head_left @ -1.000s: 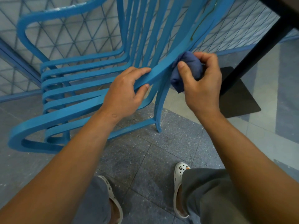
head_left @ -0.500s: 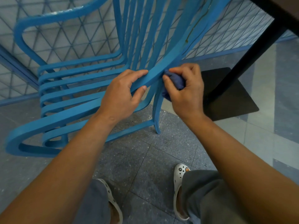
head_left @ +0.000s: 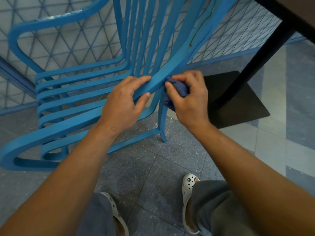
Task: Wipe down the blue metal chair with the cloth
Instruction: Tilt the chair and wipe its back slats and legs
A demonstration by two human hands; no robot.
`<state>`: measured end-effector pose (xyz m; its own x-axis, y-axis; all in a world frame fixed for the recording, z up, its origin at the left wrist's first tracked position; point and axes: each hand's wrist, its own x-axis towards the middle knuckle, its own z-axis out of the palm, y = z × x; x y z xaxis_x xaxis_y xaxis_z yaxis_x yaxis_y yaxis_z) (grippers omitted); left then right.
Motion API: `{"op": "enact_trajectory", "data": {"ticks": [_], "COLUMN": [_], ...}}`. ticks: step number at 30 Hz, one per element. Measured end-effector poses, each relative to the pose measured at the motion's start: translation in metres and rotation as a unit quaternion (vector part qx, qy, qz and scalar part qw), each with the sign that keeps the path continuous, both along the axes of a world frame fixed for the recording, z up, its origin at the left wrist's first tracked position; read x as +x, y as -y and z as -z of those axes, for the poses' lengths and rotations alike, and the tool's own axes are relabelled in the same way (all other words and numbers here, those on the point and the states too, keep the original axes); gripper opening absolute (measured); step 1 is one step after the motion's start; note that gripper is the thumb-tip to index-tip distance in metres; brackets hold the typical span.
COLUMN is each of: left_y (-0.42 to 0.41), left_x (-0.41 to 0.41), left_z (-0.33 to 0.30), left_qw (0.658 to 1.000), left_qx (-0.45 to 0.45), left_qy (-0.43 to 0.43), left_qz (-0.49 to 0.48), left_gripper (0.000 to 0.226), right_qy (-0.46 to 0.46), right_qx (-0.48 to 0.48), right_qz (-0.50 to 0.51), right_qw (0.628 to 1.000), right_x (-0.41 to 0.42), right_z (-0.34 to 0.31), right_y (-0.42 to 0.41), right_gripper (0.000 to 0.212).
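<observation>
The chair is blue metal, built of long curved slats, and stands on the grey tiled floor just ahead of the person. The left hand grips the outermost slat where seat bends up into back: the fingers curl over the top of the slat and the thumb comes up beneath it, so the slat is clasped between them. Just to the right of that hand, almost touching it, the right hand holds the cloth, a dark blue bunched wad. The thumb and curled fingers close round the cloth and press it against the same slat and the top of the rear leg that drops from it to the floor. Part of the cloth hangs below the palm beside that leg; the rest is hidden inside the grip.

Left of the hands the seat slats run out level and bend down into a looped front; an armrest arches above them. Beyond the hands the back slats rise out of view, one streaked with a thin dark line. Behind the chair is a wire mesh fence. To the right of the right hand a black post slants down to a flat black base plate on the floor. Below the forearms are grey trouser legs and two white clogs.
</observation>
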<state>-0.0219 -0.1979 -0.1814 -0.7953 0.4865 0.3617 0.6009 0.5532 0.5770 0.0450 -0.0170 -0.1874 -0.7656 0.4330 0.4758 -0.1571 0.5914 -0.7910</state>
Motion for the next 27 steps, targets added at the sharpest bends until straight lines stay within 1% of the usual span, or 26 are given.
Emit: {"op": "enact_trajectory", "data": {"ticks": [2, 5, 7, 9, 12, 13, 15, 18, 20, 22, 25, 27], "left_y": [-0.001, 0.000, 0.000, 0.000, 0.001, 0.001, 0.001, 0.001, 0.001, 0.001, 0.000, -0.003], "left_x": [0.000, 0.000, 0.000, 0.000, 0.000, 0.000, -0.002, -0.003, -0.002, -0.001, 0.002, 0.004], "left_z": [0.001, 0.002, 0.002, 0.001, 0.001, 0.001, 0.001, 0.002, 0.002, 0.002, 0.000, -0.002], "left_qw": [1.000, 1.000, 1.000, 1.000, 1.000, 1.000, 1.000, 1.000, 1.000, 1.000, 1.000, 1.000], "left_qx": [0.000, 0.004, 0.004, 0.004, 0.011, 0.014, 0.019, 0.021, 0.022, 0.018, 0.017, 0.014], "left_qy": [-0.002, -0.004, -0.004, -0.006, -0.010, -0.010, -0.008, -0.012, -0.011, -0.018, -0.012, -0.003], "left_qz": [0.000, -0.001, 0.000, 0.001, 0.002, 0.003, 0.004, 0.004, 0.006, 0.008, 0.003, -0.007], "left_gripper": [0.042, 0.043, 0.043, 0.043, 0.042, 0.042, 0.042, 0.042, 0.042, 0.042, 0.041, 0.042], "right_qy": [-0.018, -0.090, -0.119, -0.100, -0.011, 0.001, -0.018, -0.091, -0.126, -0.111, -0.039, -0.033], "right_qx": [-0.008, -0.009, -0.002, -0.006, 0.003, 0.002, -0.002, -0.001, -0.006, -0.006, -0.004, -0.003], "right_qz": [0.021, 0.072, 0.083, 0.070, 0.019, 0.010, 0.025, 0.065, 0.074, 0.065, 0.021, 0.011], "right_qw": [1.000, 0.993, 0.989, 0.993, 1.000, 1.000, 1.000, 0.994, 0.989, 0.992, 0.999, 0.999], "right_x": [-0.002, -0.009, -0.012, -0.010, -0.001, -0.001, -0.003, -0.011, -0.013, -0.012, -0.004, -0.003], "right_z": [-0.015, -0.049, -0.057, -0.041, -0.006, -0.002, -0.015, -0.053, -0.060, -0.045, -0.019, -0.023], "right_y": [-0.009, -0.030, -0.036, -0.028, -0.011, -0.010, -0.017, -0.035, -0.038, -0.029, -0.016, -0.019], "right_gripper": [0.014, 0.013, 0.012, 0.011, 0.011, 0.011, 0.010, 0.010, 0.010, 0.010, 0.011, 0.010]}}
